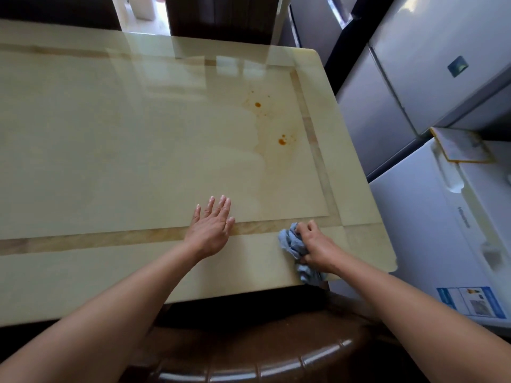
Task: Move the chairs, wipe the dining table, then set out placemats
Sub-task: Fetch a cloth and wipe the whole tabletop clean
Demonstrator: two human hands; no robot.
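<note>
Table [110, 139] cropped, right hand [316, 246] seemingly gripping cloth [289, 240]

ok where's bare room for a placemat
The wide stretch of table left of the left hand is bare. Orange stains mark the right end; the right hand grips the blue cloth at the near right corner.

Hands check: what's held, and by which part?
Right hand grips the bunched blue cloth around its right side, on the table. Left hand holds nothing; it lies flat.
</note>
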